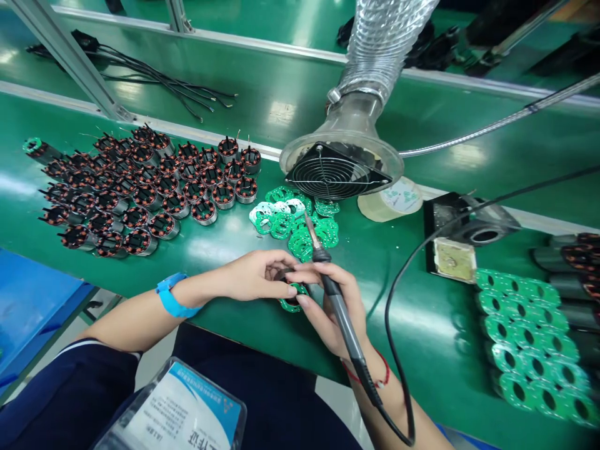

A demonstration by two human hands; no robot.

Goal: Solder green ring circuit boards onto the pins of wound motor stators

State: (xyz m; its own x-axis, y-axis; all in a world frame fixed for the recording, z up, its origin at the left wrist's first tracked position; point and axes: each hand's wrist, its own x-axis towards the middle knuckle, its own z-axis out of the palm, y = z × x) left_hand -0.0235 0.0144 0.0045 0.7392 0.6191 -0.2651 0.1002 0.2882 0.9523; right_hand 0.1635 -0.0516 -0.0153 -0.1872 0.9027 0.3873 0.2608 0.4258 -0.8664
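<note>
Stators (145,195) with copper windings stand in a close group on the left of the tabletop (201,250). The fingers of my left hand (255,275) curl around a dark part (282,275), mostly hidden; its green ring board (290,305) lies under my thumb, close in front of me. Beyond it, loose ring boards (281,226) overlap in a pile. The fingers of my right hand (325,322) grip a soldering iron (344,312), its tip directed away over the pile; thumb and forefinger also meet the workpiece. Whether the tip touches any board, I cannot tell.

Step in hand, as I judge it: aligning the ring board on the dark part. Next move calls for a firm left hold, with the hot tip kept clear of my fingers.

Above right hangs the extraction fan (330,172); further right are a tape roll (391,201), the iron stand (454,256) and a block of joined ring boards (529,338).
</note>
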